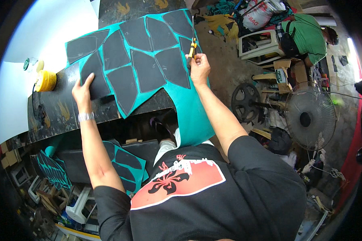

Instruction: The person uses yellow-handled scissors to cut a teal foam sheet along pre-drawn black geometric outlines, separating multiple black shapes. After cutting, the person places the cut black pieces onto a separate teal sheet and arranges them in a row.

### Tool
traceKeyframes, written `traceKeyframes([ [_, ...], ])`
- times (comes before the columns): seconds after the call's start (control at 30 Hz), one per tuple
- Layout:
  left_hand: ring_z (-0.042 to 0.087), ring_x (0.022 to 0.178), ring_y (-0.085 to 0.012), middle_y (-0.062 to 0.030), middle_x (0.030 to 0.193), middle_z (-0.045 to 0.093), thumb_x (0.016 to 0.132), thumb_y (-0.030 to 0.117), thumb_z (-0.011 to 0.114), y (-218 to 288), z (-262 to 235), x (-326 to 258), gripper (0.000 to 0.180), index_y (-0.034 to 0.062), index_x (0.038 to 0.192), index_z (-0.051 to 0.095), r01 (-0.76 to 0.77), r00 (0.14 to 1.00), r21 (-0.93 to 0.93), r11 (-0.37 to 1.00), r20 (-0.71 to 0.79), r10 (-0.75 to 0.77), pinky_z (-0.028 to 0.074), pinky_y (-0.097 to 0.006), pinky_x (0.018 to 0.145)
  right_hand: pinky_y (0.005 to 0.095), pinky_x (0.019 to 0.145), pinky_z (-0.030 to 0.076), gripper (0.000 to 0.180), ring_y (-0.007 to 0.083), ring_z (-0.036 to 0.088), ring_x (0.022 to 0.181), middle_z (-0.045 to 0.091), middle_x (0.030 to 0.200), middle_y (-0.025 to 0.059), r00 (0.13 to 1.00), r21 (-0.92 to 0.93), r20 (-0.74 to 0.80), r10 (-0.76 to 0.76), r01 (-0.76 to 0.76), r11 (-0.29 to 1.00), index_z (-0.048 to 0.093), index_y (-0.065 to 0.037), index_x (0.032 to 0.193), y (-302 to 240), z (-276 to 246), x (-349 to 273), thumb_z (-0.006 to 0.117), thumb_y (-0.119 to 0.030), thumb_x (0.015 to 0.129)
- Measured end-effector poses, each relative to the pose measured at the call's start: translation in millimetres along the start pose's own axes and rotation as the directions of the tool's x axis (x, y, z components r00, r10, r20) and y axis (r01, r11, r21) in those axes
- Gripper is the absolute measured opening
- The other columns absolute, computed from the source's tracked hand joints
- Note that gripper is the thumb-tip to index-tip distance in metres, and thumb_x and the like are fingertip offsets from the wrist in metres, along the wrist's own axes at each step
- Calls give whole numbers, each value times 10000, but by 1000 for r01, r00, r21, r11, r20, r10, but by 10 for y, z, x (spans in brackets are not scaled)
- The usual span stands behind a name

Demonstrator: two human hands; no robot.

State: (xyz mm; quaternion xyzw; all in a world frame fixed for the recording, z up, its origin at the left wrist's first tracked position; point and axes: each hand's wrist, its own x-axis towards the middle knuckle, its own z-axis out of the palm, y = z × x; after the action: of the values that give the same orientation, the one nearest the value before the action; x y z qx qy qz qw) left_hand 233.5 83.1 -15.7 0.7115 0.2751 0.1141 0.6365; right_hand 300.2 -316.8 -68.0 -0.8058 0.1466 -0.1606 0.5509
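Teal sheet (194,116): straight ahead of the person, between the left hand (83,91) and the right hand (200,70); the long axis of its main spread runs left to right, rising toward the far right corner; the right hand is nearer that corner, the left hand nearer the near left edge
Right hand: closed around yellow-and-black scissors (192,47); the blade points away from the person, roughly in line with the sheet's right edge; whether the blades are parted is too small to tell
Left hand: thumb laid over the sheet's near left edge; the other fingers show only in part, so one cannot tell whether it pinches or just steadies
Black panels (121,89): pale-outlined, curved-sided; teal strips between them; a bare teal flap drops past the near edge toward the person
Desk (64,90): dark, scuffed top under the sheet; yellow tub (45,81) to the left, white panel (60,26) beyond it
Below the desk: another teal-and-black sheet (128,162), beside the left forearm
Room: at right, a co-worker in green (311,38) by a white plastic chair (265,44); a round fan (307,116) stands closer; clutter covers much of the floor (225,60)
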Motion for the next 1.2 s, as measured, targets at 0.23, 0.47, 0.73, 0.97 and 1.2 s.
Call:
traceKeyframes([
  [0.23,649,954,-165,-89,1130,676,893,45,707,-346,-746,-1256,329,-32,1203,631,-16,958,-198,980,-283,-41,537,-316,851,323,602,510,183,147,627,634,650,729,54,983,-13,176,-58,62,998,601,-58,951,-85,349,-486,731,-76,822],
  [0.47,655,944,-179,-89,1120,679,899,146,732,-1061,-1374,-2405,362,15,1216,614,214,846,-349,912,-400,-352,535,-329,850,325,598,497,221,178,616,631,645,736,64,854,64,506,-119,100,993,585,-52,942,-375,963,-879,742,-124,805],
  [0.73,645,1076,-230,-101,1227,646,889,143,740,-1360,-609,-2905,432,22,1270,579,361,799,-739,570,-71,-598,522,-382,964,289,540,471,214,133,589,594,661,743,56,712,185,658,-247,165,969,609,-40,848,-427,1442,47,745,-206,853],
  [0.97,671,1031,-220,-92,1158,673,937,162,686,-1273,-367,-2894,316,38,1213,596,508,768,-790,342,236,-595,557,-361,905,266,510,426,304,113,537,556,576,681,18,596,294,791,135,-566,770,579,-81,852,-883,440,-418,746,-335,869],
  [1.2,704,939,-196,-84,1089,706,965,201,643,-1067,-472,-2920,251,34,1151,624,580,711,-768,271,315,-628,603,-318,766,265,617,463,394,143,575,699,603,823,49,261,57,864,429,-900,433,553,-91,1085,-755,-1073,-1645,662,-437,933],
])
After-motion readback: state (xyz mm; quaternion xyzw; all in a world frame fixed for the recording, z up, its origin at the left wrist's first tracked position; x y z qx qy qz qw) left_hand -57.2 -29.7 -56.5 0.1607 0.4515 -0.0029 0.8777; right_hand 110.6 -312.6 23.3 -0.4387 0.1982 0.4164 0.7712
